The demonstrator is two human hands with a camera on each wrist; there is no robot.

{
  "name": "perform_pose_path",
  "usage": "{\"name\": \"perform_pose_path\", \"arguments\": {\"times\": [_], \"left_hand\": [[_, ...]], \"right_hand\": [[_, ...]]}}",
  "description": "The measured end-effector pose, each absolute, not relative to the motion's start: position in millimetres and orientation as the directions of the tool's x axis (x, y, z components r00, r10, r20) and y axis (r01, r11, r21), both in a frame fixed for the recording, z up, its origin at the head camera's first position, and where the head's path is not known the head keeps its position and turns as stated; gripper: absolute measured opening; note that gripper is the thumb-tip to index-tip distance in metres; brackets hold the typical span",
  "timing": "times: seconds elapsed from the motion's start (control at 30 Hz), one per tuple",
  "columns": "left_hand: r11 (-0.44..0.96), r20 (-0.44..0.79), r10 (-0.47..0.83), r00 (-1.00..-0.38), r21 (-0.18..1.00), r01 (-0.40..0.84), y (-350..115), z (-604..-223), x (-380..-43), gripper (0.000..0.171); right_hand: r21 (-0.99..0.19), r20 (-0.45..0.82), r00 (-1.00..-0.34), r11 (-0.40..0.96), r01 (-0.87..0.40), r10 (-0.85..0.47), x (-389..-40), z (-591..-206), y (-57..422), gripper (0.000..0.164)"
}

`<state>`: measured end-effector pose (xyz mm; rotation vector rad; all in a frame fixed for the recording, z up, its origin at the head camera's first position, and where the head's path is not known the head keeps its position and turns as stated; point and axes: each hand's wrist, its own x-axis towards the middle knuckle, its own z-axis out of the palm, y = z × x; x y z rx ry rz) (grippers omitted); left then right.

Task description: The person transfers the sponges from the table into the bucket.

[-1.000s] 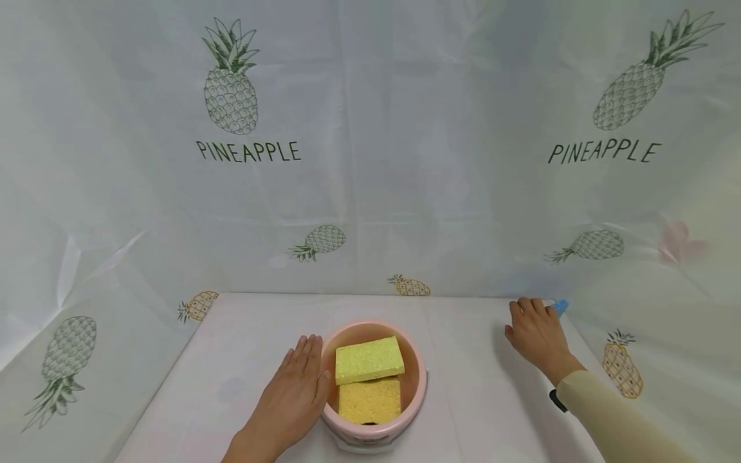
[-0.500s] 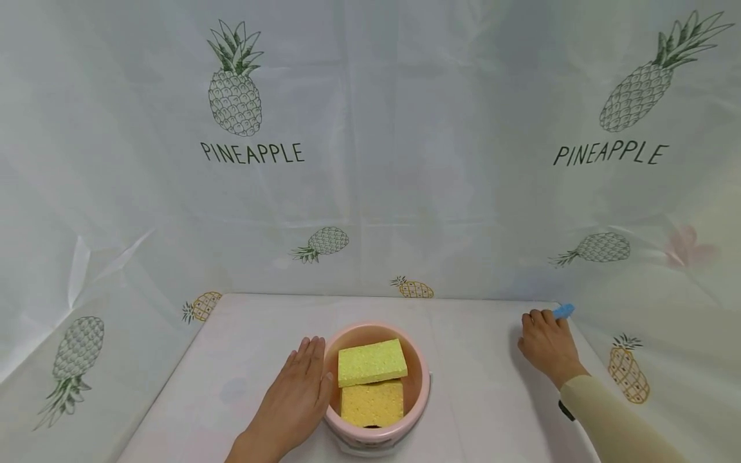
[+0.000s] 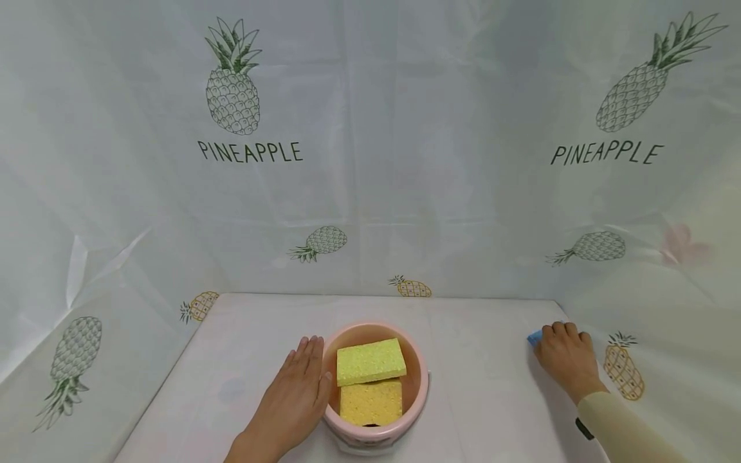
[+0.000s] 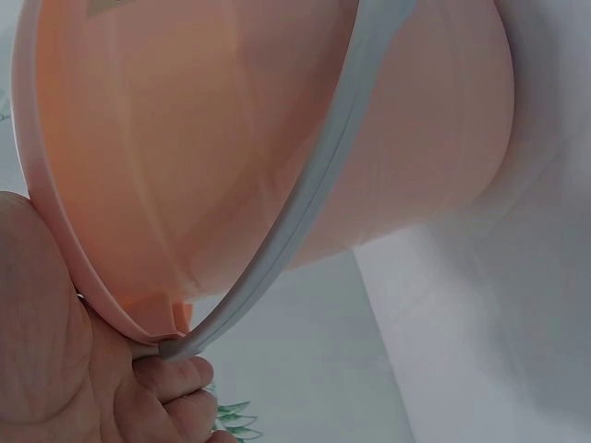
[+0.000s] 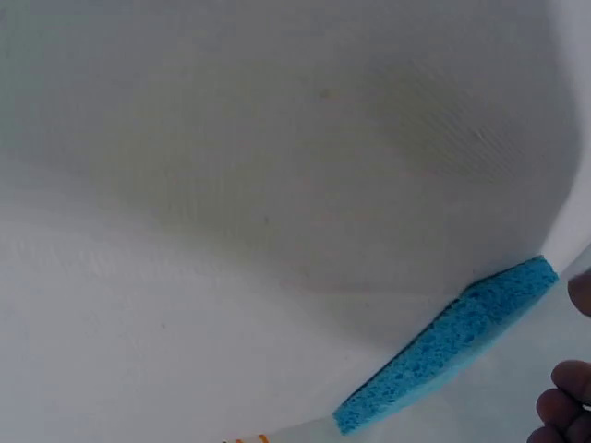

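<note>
A pink bucket (image 3: 421,395) with a pale grey handle (image 4: 305,208) stands at the middle front. Inside, a lime-yellow sponge (image 3: 370,361) leans on a deeper yellow sponge (image 3: 370,400). My left hand (image 3: 292,392) lies along the bucket's left side, fingers straight in the head view and close by the handle joint in the left wrist view. At the right edge, my right hand (image 3: 566,357) bends its fingers over a blue sponge (image 3: 535,337), covering most of it. The right wrist view has the fingertips (image 5: 563,406) beside the sponge; I cannot tell whether they grip it.
The white table (image 3: 486,373) ends at a back edge against a hanging pineapple-print sheet (image 3: 440,161), which also closes off both sides. The right table edge runs close to my right hand.
My right hand has shifted right and nearer. The blue sponge, showing behind the hand's right side earlier, now shows on its left, nearer to me. Left hand and bucket stay put.
</note>
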<state>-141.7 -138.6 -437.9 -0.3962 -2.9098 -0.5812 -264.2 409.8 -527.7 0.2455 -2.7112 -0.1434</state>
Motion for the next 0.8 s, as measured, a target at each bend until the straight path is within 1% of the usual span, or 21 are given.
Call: {"name": "perform_pose_path", "arguments": {"times": [0.13,0.33,0.57,0.8], "left_hand": [[0.890,0.195,0.223,-0.955,0.360,0.281,-138,-438,-142,0.059],[0.890,0.192,0.219,-0.957,0.362,0.277,-137,-440,-143,0.059],[0.896,0.203,0.220,-0.954,0.344,0.279,-138,-441,-143,0.060],[0.895,0.209,0.219,-0.953,0.345,0.281,-138,-442,-144,0.060]], "right_hand": [[0.122,0.342,-0.916,0.977,-0.177,-0.209,-263,-537,410,0.026],[0.095,0.250,-0.951,0.982,-0.165,-0.184,-263,-546,407,0.020],[0.135,0.282,-0.936,0.974,-0.180,-0.212,-261,-545,408,0.007],[0.192,0.356,-0.905,0.966,-0.171,-0.231,-258,-545,406,0.006]]}}
